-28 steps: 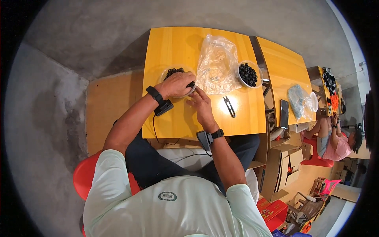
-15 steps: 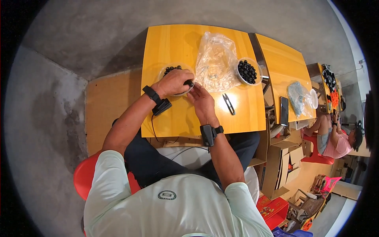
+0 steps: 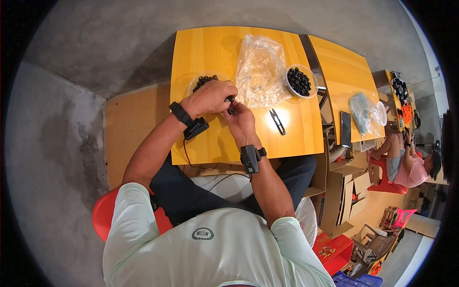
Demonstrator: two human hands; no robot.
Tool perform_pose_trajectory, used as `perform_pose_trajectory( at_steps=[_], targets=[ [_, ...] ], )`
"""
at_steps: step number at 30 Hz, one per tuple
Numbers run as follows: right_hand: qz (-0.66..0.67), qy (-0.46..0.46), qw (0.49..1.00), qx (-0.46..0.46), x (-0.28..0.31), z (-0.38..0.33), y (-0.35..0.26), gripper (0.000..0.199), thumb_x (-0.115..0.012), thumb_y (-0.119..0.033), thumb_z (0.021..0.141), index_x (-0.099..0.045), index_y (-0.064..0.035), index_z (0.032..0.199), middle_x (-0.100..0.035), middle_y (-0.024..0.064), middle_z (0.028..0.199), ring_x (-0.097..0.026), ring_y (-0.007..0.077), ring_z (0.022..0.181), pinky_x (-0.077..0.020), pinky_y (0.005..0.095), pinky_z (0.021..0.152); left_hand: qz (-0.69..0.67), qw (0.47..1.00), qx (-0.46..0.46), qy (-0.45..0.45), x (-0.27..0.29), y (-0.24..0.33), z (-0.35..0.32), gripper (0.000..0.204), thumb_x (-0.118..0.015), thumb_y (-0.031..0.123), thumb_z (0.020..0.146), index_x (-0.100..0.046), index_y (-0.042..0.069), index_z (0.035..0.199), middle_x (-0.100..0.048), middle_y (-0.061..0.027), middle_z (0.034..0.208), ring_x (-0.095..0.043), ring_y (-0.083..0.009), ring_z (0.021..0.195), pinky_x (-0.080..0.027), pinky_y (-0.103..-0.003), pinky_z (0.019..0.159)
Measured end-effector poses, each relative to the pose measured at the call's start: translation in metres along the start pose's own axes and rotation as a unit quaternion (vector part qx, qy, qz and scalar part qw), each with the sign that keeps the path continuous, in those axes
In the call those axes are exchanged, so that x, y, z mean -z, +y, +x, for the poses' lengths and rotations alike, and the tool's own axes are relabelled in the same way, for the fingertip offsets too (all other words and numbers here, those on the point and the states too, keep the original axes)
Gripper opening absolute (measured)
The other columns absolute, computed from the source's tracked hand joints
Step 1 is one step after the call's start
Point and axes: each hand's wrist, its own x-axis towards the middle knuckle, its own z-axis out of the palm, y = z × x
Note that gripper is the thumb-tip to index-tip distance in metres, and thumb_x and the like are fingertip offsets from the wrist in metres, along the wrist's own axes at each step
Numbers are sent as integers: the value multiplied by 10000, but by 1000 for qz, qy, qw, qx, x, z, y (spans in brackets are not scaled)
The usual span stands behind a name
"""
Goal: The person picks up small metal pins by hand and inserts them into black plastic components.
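My left hand (image 3: pixel 210 97) is closed in front of a round clear tub (image 3: pixel 191 85) of black bead-like pieces (image 3: pixel 204 80), partly covering it. Between its fingertips is one small black round piece (image 3: pixel 230 99). Just below and to the right, my right hand (image 3: pixel 243 122) is closed too, and another small black round piece (image 3: pixel 231 111) shows at its fingertips. The two hands almost meet; whether the two pieces touch I cannot tell. Dark box-like devices on straps sit on both wrists.
A crumpled clear plastic bag (image 3: pixel 260 71) lies beyond my hands. Right of it stands a second tub of black pieces (image 3: pixel 299 82). Black thread snips (image 3: pixel 277 122) lie nearer. A neighbouring table holds a phone (image 3: pixel 345 129) and another bag (image 3: pixel 363 112). A person in pink (image 3: pixel 412 173) sits far right.
My right hand has turned slightly, and the black piece at its fingertips now shows. My left hand stays nearly in place, still holding its piece.
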Motion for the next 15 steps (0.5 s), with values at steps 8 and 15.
perform_pose_trajectory(
  at_steps=[8, 15],
  targets=[
    [79, -43, 996, -23, 6, -2, 0, 293, -383, -211, 1037, -566, -3, 1132, -604, 134, 1142, -581, 279, 1081, -478, 418, 991, -156, 987, 30, -3, 0, 8, -2, 189, -609, -35, 788, -644, -23, 974, -646, -120, 916, -641, -230, 785, -507, -318, 694],
    [108, -113, 987, -48, 20, -14, -12, 376, -398, -272, 1037, -550, 17, 1223, -599, 172, 1225, -563, 324, 1176, -468, 423, 1017, -112, 952, 116, 260, 2, 4, -45, 83, -613, -13, 868, -644, -37, 941, -648, -80, 851, -624, -130, 743, -488, -247, 651]
  ],
)
